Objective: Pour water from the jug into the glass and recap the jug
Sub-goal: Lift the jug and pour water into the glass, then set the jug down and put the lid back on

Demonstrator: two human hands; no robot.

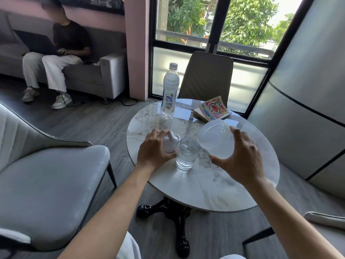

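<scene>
A clear drinking glass (187, 153) stands on the round marble table (201, 189), roughly half full of water. My right hand (240, 159) grips a translucent plastic jug (214, 139), tipped over with its mouth at the glass's right rim. My left hand (155, 151) holds the jug's pale cap (170, 144), which has a small spout or strap, just left of the glass and touching its rim. I cannot make out a stream of water.
A capped plastic water bottle (169, 90) stands at the table's far left. A comic book (212, 109) lies at the far edge. Chairs surround the table: one behind (207, 75), a grey one at left (46, 174). A person sits on a sofa far left (59, 58).
</scene>
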